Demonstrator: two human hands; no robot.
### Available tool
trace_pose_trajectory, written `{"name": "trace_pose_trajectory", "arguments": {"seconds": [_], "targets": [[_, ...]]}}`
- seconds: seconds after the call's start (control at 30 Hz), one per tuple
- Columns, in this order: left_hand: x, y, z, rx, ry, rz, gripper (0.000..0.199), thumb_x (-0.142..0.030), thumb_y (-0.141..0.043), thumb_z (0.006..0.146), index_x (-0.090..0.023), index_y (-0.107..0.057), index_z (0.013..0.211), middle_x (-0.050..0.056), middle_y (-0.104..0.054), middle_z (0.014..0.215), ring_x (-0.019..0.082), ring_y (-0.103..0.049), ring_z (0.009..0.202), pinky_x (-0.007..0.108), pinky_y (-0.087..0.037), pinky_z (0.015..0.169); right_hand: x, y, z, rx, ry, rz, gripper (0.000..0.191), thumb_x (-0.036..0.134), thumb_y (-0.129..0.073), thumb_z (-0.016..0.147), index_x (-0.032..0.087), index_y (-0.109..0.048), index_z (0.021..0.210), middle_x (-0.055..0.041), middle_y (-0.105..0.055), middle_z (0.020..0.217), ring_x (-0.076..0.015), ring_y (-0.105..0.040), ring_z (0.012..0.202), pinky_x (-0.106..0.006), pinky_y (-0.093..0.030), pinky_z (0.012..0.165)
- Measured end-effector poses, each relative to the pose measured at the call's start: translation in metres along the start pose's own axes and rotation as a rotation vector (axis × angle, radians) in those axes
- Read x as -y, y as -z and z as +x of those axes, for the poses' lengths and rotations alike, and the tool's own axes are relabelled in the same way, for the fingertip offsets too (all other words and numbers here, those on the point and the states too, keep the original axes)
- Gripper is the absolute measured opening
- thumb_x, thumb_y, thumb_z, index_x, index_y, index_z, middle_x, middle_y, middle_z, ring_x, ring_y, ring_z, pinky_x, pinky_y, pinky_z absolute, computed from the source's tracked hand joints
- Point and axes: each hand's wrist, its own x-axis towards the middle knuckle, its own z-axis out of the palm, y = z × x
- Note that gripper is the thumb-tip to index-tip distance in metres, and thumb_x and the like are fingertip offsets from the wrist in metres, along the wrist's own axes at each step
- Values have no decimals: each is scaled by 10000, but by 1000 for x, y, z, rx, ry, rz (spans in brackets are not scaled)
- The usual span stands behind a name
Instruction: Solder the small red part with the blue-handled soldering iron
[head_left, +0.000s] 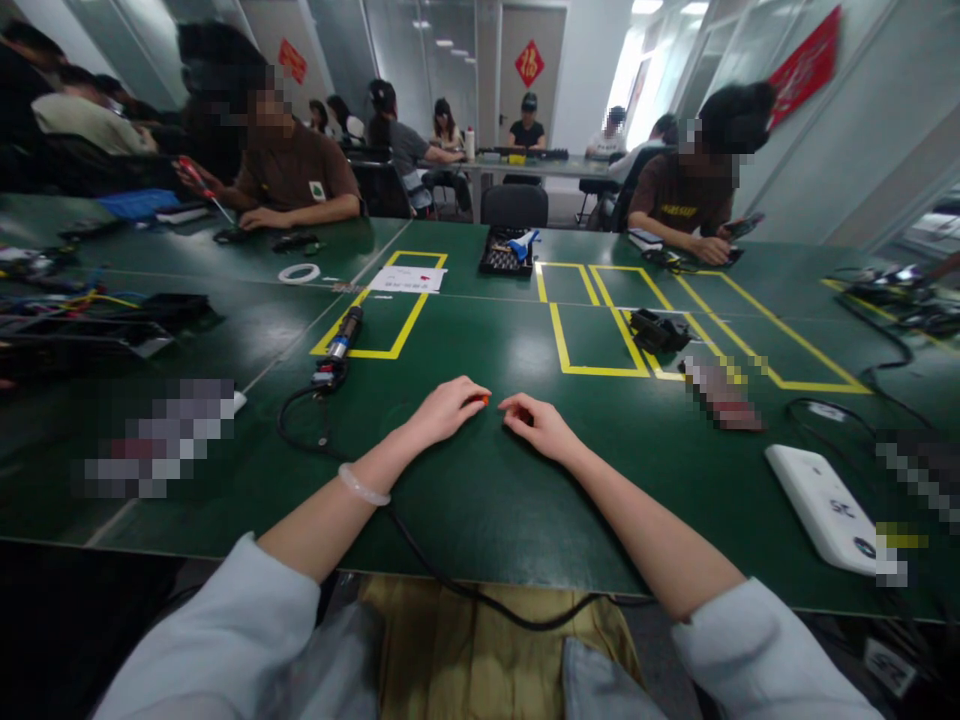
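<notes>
Near the middle of the green table (450, 490), my left hand (450, 408) is closed, thumb and fingers pinching a small orange piece (486, 399). Most of that piece is hidden by the fingertips, so its kind cannot be told. My right hand (538, 425) is a short gap away on the right, its fingers curled in toward the thumb. Whatever it may pinch is too small or hidden to make out. Both wrists rest low over the tabletop, and the hands do not touch each other.
Left of my hands lies a black cylindrical tool (343, 335) with a black cable (289, 430). Ahead are a black tray (506, 252), a white paper (409, 279) and yellow tape outlines (604, 371). On the right are a black part (660, 330) and a white power bank (821, 510). Co-workers sit opposite.
</notes>
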Motion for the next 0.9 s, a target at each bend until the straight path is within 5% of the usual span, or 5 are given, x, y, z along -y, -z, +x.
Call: {"name": "trace_pose_trajectory", "arguments": {"seconds": [0.27,0.57,0.9], "targets": [[-9,-26,5,133,107,-523,441,-340,-586,852,-143,-558,1246,53,-675,920,147,-622,799,263,-465,742,4,1,0,29,27,36,170,270,-588,843,185,-560,987,20,-571,756,-113,-530,657,-249,-445,665],[-4,-30,3,71,191,-666,338,-403,-489,906,-145,-607,1090,62,-681,871,143,-633,759,272,-476,694,4,1,-1,-29,-15,42,178,332,-562,883,191,-572,991,-10,-634,836,-120,-549,686,-246,-452,665],[-14,-31,-1,13,155,-675,261,-369,-649,802,-146,-591,925,38,-649,822,134,-607,740,279,-480,713,-1,0,0,-63,-5,94,225,355,-578,873,190,-541,1021,4,-609,808,-113,-532,658,-245,-435,644]]}}
